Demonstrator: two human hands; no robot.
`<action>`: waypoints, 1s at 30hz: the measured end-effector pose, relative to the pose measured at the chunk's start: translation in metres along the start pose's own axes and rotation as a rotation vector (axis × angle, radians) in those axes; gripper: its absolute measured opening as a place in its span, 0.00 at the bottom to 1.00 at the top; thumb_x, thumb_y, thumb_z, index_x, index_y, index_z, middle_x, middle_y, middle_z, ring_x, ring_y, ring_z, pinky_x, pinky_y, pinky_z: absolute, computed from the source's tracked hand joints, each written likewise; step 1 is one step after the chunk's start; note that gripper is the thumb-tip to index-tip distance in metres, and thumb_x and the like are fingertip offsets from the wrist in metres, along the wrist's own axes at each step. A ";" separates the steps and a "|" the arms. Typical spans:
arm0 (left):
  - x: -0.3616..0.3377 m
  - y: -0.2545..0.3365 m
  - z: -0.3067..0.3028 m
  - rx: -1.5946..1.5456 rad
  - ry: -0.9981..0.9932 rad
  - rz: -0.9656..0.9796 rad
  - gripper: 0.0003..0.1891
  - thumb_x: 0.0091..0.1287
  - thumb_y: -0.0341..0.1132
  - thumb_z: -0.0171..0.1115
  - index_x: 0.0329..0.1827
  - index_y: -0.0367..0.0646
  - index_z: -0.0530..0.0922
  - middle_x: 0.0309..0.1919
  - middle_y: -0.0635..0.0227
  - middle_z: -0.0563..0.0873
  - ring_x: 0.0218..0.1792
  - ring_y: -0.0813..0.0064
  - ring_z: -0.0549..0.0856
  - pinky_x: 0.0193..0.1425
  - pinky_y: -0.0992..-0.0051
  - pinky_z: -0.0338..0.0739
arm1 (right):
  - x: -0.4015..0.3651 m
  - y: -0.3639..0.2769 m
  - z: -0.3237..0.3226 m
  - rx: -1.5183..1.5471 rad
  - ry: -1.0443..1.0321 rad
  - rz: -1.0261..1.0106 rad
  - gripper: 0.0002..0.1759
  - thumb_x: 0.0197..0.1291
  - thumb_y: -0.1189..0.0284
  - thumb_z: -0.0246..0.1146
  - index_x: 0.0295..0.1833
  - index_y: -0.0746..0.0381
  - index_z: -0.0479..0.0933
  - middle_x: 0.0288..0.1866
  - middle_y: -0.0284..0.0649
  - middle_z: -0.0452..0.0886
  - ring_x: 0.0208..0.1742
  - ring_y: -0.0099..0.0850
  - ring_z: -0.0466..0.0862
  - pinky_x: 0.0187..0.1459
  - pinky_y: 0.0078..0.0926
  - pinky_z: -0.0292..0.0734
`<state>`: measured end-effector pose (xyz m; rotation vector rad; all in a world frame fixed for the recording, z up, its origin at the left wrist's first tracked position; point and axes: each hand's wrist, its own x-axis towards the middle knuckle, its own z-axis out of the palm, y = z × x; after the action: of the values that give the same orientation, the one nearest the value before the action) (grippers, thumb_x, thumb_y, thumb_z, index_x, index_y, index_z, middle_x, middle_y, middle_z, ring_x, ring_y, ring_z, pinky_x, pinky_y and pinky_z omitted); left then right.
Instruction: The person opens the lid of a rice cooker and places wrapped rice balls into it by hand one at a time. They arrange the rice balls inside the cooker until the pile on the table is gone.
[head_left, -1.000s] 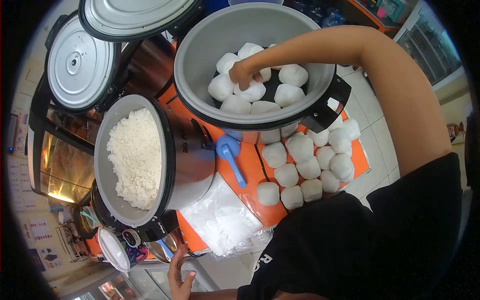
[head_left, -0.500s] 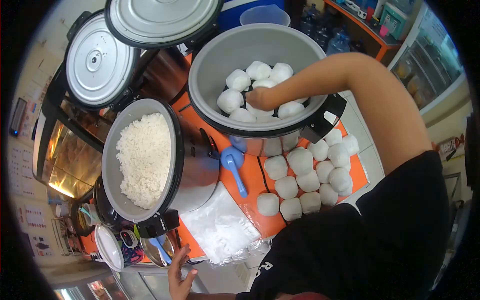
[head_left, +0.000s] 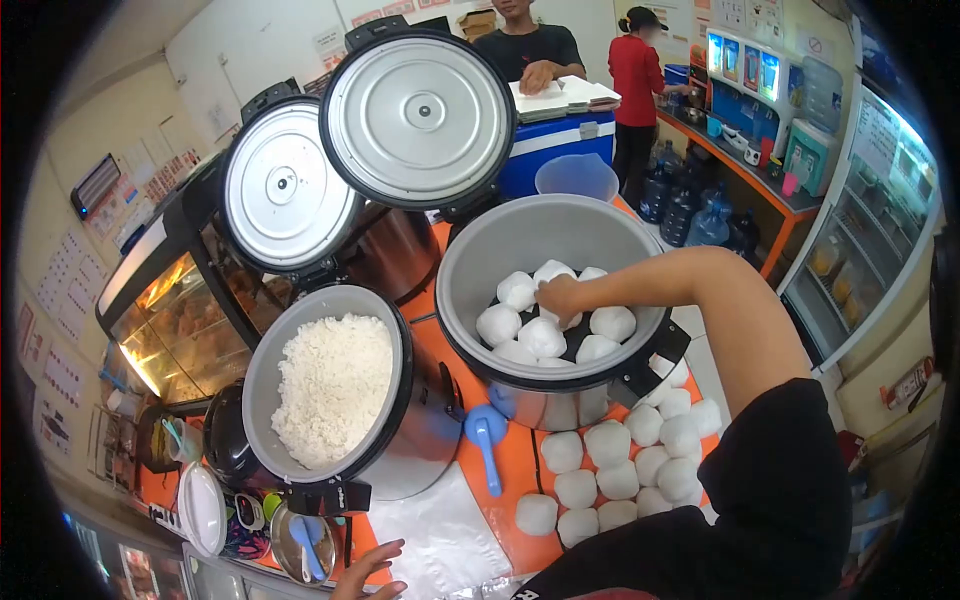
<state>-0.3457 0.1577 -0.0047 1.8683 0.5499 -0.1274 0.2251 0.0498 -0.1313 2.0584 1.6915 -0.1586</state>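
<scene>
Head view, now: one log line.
right hand: among white bundles in cooker, grip unclear | left hand: open, by plastic sheets | rice: in second cooker

Both hands bare: left hand (head_left: 370, 574), right hand (head_left: 560, 297). Right arm (head_left: 668, 280) bare past elbow. Black sleeve (head_left: 785, 450) far up arm from right hand, short, wide and loose. Black shirt (head_left: 660, 560) below right hand, same dark cloth. Small white print (head_left: 525, 594) on shirt front, nearer left hand, cut off at bottom, too small to read.
</scene>
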 end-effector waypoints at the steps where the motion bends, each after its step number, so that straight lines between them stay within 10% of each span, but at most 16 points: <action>1: 0.000 -0.007 0.000 0.000 0.000 0.006 0.26 0.69 0.36 0.61 0.70 0.46 0.68 0.70 0.61 0.70 0.70 0.61 0.67 0.71 0.60 0.63 | 0.003 -0.009 0.000 0.022 0.008 -0.011 0.24 0.47 0.72 0.67 0.53 0.62 0.72 0.50 0.49 0.76 0.49 0.44 0.82 0.42 0.38 0.82; 4: 0.000 -0.004 0.004 -0.039 0.006 -0.036 0.27 0.70 0.39 0.61 0.71 0.45 0.68 0.70 0.61 0.69 0.70 0.61 0.68 0.70 0.60 0.64 | 0.015 -0.035 0.031 -0.089 0.289 -0.229 0.33 0.45 0.69 0.70 0.58 0.61 0.67 0.52 0.48 0.77 0.55 0.43 0.80 0.46 0.39 0.81; 9: 0.002 -0.012 0.005 -0.033 -0.010 -0.024 0.28 0.70 0.40 0.61 0.72 0.44 0.66 0.70 0.61 0.69 0.70 0.62 0.68 0.71 0.60 0.64 | 0.020 -0.060 0.017 -0.138 -0.010 -0.196 0.53 0.28 0.61 0.80 0.63 0.64 0.62 0.55 0.50 0.73 0.60 0.45 0.76 0.57 0.40 0.76; 25: 0.017 -0.018 0.011 -0.155 0.013 0.029 0.25 0.70 0.35 0.60 0.70 0.42 0.68 0.67 0.59 0.73 0.68 0.64 0.70 0.70 0.63 0.64 | 0.011 -0.010 0.053 0.492 0.272 -0.393 0.60 0.43 0.52 0.73 0.73 0.67 0.47 0.65 0.63 0.64 0.65 0.56 0.69 0.69 0.41 0.62; 30: 0.019 -0.016 0.009 -0.123 0.012 0.038 0.25 0.70 0.34 0.60 0.70 0.42 0.68 0.67 0.60 0.73 0.68 0.65 0.71 0.70 0.63 0.64 | 0.010 0.008 0.001 0.299 -0.089 -0.580 0.59 0.42 0.64 0.76 0.74 0.63 0.45 0.61 0.60 0.67 0.63 0.55 0.72 0.64 0.45 0.66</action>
<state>-0.3346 0.1593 -0.0286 1.7592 0.5187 -0.0561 0.2356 0.0570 -0.1339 1.6521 2.2704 -0.7137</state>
